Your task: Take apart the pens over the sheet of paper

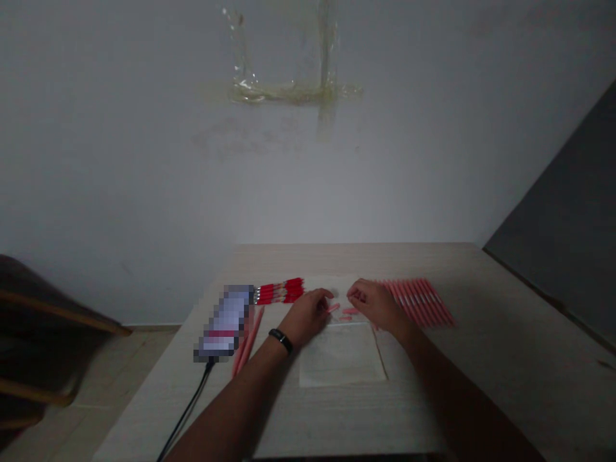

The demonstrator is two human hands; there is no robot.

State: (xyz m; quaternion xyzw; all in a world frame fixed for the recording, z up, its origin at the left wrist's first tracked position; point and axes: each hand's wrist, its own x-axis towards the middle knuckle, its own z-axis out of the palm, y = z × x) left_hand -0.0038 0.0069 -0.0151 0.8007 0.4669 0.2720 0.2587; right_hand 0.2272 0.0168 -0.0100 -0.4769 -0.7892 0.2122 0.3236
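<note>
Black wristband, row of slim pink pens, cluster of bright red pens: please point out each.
Black wristband (281, 341): head view, mid-band.
Row of slim pink pens (416, 301): head view, a middle barrel.
Cluster of bright red pens (280, 292): head view, its middle.

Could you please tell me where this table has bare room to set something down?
Bare table lies right of the row of pink pens, along the wall, and between the forearms, nearer than the pale sheet. It is crowded around the left hand and right hand, with small pink pieces between them, and leftward, by the red pens and phone.
</note>
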